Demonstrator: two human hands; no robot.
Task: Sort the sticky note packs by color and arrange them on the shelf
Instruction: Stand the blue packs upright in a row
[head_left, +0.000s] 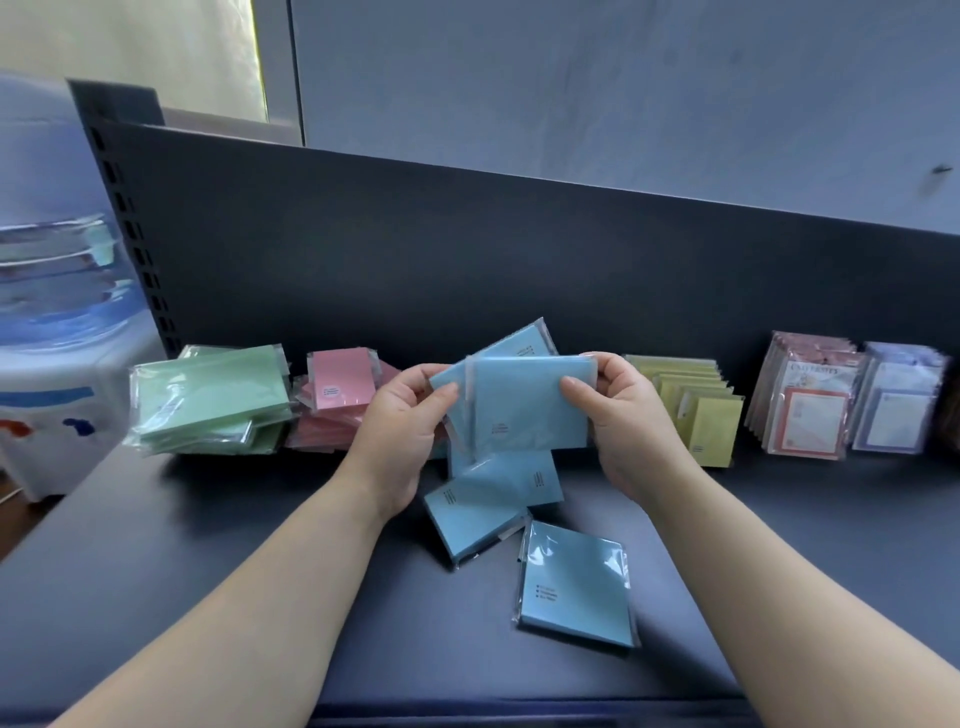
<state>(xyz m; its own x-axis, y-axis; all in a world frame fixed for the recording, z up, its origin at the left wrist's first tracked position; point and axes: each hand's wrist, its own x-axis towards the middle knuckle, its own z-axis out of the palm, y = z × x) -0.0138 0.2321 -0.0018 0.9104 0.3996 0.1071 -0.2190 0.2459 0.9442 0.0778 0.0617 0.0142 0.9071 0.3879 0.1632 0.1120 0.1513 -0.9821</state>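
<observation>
Blue throughout: pinches held packs at opposite edges with curled left grip and right grip, just above loose packs on shelf.

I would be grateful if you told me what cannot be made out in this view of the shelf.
Head view: how many held blue packs there are; the front one and both hands, left hand and right hand, cover the rest.
Head view: right side of the pink stack, behind the left hand.
Head view: the print on the near blue pack, too small.
Head view: the water dispenser, blurred and cut by the left edge.
</observation>
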